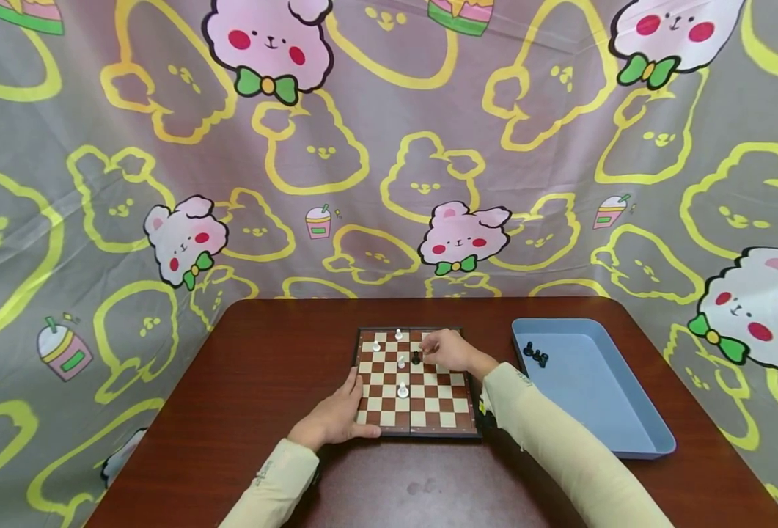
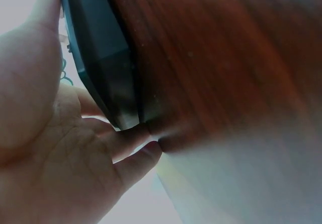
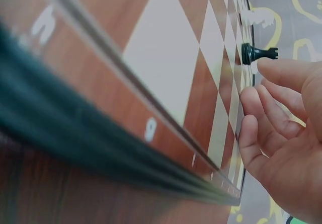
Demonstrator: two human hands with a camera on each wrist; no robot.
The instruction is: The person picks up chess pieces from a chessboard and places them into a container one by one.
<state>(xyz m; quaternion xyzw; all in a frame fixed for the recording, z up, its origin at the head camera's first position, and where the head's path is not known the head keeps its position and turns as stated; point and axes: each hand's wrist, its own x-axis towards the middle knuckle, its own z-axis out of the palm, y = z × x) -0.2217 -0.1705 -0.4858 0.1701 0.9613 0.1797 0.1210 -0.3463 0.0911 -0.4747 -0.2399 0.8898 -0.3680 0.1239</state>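
A chessboard (image 1: pixel 391 418) with brown and cream squares lies on the table. Several white chess pieces stand on it, among them a white piece (image 1: pixel 402 390) near the middle. My right hand (image 1: pixel 453 350) is over the board's far right part, its fingers bent, beside an upright black rook (image 1: pixel 416 357). In the right wrist view the thumb tip overlaps the lower side of the rook (image 3: pixel 259 53), and no piece shows between the fingers. My left hand (image 1: pixel 336 414) rests against the board's near left corner, fingers along the left side, thumb at the front edge.
To the right of the board sits a blue tray (image 1: pixel 580 396) with several black chess pieces (image 1: pixel 537 355) at its far left. The brown table (image 1: pixel 263 367) ends at a hanging patterned cloth (image 1: pixel 375 169) behind and on both sides.
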